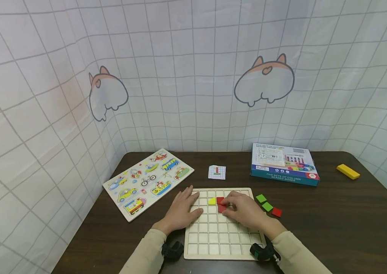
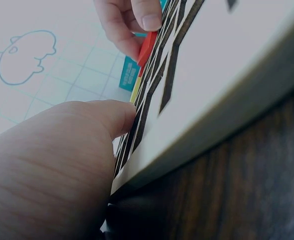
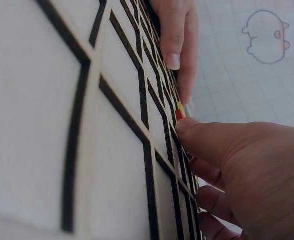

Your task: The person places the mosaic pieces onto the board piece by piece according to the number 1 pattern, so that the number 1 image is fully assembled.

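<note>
A wooden grid board lies in front of me. My left hand rests along its left edge, fingers spread. Over the upper middle cells, my right hand pinches a red square tile, which looks tilted against the board in the left wrist view. Another red tile sits in a cell just above it in the head view. Left of that one is a yellow tile with one rounded corner. The right fingertips partly cover both red tiles.
Two green tiles and a red tile lie right of the board. Behind it is a small pattern card. A picture puzzle board lies left, a box back right, a yellow block far right.
</note>
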The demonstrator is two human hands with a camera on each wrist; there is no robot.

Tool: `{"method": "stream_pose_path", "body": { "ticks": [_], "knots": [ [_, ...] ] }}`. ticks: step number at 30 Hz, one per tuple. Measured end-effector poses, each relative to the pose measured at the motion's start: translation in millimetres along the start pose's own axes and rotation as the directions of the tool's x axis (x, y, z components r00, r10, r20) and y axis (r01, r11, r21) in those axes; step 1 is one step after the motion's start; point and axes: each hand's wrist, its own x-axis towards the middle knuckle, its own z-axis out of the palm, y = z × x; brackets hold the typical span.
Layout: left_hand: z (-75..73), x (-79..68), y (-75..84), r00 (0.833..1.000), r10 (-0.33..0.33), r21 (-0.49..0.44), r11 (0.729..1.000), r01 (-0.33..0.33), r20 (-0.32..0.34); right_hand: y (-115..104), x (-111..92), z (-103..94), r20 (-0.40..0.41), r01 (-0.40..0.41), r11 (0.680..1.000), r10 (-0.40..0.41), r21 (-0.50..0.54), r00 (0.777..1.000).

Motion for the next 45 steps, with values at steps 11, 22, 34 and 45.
{"method": "stream_pose_path", "body": {
  "ticks": [11, 22, 34, 45],
  "knots": [
    [-1.0, -0.3, 1.8, 1.0, 0.001, 0.002, 1.0, -0.001, -0.002, -1, 0, 1.2, 0.0, 0.002, 1.0, -0.002, 0.021, 1.0],
    [-0.6, -0.1, 1.7, 1.0, -0.001, 0.007, 1.0, 0.001, -0.004, 0, -1, -2.5, 0.03, 0.001, 0.999, -0.002, 0.048, 1.0],
    [-0.9, -0.4, 0.8, 1.0, 0.009, -0.002, 1.0, -0.009, -0.007, 14, -5, -29.7, 0.003, 0.024, 0.996, -0.025, 0.091, 1.0],
    [-0.3, -0.3, 0.3, 1.0, 0.005, 0.007, 1.0, -0.005, 0.0, 26, -15, -44.2, 0.003, -0.032, 0.993, 0.032, 0.115, 0.999]
  ]
}}
